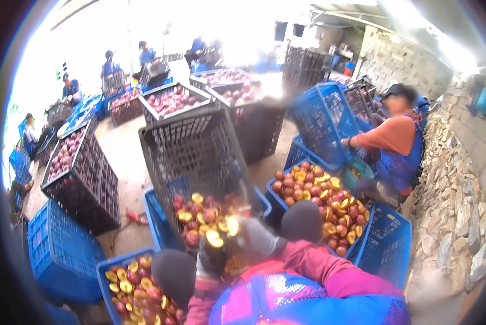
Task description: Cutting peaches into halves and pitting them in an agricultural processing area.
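A dark crate (191, 146) leans toward me, tilted, with purple-red round fruits that look like passion fruits (191, 238) at its lower end, many cut and showing yellow insides. My left hand (209, 262), in a grey glove, is closed at the crate's near end around a cut passion fruit (214, 239) with its yellow face up. Close by on the right, my gloved right hand (260, 237) is smeared by motion, and its fingers do not show clearly. Another bright cut half (233, 225) is beside its fingertips. Whether the right hand holds anything is hidden.
Blue crates of cut fruit stand by my left knee (140, 290) and right knee (321, 206). A blue crate (389, 244) is at right, near a stone wall (449, 216). A co-worker in an orange sleeve (384, 132) sits there. Dark crates of whole fruit (80, 173) stand beyond.
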`<state>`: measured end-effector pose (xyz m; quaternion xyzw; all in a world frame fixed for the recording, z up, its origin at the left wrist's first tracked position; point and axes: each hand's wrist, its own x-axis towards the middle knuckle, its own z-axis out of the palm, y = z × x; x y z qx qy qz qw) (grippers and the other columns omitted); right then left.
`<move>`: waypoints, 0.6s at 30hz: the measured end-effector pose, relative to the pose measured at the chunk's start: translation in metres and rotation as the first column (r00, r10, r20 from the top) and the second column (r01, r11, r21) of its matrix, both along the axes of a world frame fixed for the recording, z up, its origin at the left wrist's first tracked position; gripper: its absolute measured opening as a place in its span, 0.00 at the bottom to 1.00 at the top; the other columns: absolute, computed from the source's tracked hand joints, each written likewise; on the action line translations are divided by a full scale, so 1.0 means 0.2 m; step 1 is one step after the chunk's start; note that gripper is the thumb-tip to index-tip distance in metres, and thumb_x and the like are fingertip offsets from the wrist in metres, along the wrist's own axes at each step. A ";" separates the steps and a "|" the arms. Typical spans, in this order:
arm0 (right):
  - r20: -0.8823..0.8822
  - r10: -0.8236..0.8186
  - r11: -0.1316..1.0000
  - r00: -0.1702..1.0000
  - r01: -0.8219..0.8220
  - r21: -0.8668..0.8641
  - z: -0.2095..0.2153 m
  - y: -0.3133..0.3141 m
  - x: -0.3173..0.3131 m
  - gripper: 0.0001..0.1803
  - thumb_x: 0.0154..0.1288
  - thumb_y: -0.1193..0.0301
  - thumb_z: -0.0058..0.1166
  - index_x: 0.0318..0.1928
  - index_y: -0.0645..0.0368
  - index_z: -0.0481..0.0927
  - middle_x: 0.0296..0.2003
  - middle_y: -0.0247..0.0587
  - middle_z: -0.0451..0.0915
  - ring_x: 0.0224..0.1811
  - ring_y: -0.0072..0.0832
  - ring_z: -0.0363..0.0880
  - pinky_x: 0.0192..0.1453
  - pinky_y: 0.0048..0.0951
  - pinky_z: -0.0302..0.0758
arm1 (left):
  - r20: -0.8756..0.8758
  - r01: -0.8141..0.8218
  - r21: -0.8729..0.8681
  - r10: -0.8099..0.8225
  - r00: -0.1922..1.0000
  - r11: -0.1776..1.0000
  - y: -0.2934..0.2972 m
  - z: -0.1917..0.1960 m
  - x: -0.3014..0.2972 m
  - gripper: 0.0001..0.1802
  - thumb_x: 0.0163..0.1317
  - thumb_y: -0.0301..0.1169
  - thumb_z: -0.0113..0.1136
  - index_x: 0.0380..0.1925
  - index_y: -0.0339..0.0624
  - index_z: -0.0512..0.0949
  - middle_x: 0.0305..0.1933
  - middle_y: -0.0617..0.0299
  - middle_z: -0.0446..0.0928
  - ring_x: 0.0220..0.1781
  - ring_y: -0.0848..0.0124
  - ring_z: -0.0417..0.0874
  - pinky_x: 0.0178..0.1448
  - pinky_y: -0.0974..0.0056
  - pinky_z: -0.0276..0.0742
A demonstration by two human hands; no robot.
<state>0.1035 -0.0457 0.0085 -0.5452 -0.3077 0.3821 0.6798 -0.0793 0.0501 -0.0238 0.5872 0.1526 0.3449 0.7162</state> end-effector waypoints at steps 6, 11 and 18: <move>-0.108 0.079 0.995 0.991 -0.072 0.068 0.05 -0.31 0.10 0.16 0.85 0.63 0.49 0.51 0.59 0.86 0.29 0.32 0.84 0.19 0.18 0.77 0.20 0.22 0.70 | -0.165 0.015 0.555 0.092 0.982 0.832 -0.07 -0.10 0.09 0.25 0.73 0.27 0.66 0.67 0.39 0.73 0.63 0.56 0.84 0.64 0.63 0.85 0.71 0.57 0.81; 0.177 0.093 0.977 0.980 -0.124 0.175 0.02 -0.38 0.11 0.15 0.75 0.79 0.56 0.58 0.62 0.86 0.41 0.35 0.88 0.28 0.18 0.82 0.29 0.23 0.77 | -0.133 0.059 0.206 -0.032 0.991 0.977 -0.18 -0.08 0.07 0.22 0.84 0.39 0.50 0.68 0.37 0.74 0.65 0.53 0.83 0.65 0.58 0.85 0.64 0.50 0.88; 0.127 0.140 0.990 0.982 -0.143 0.016 0.00 -0.45 0.21 0.23 0.60 0.83 0.65 0.58 0.61 0.86 0.44 0.43 0.89 0.39 0.32 0.89 0.42 0.32 0.84 | 0.371 0.367 -0.834 -0.073 0.926 0.412 -0.27 0.15 0.15 0.28 0.85 0.48 0.46 0.69 0.37 0.74 0.66 0.43 0.82 0.58 0.52 0.90 0.52 0.47 0.93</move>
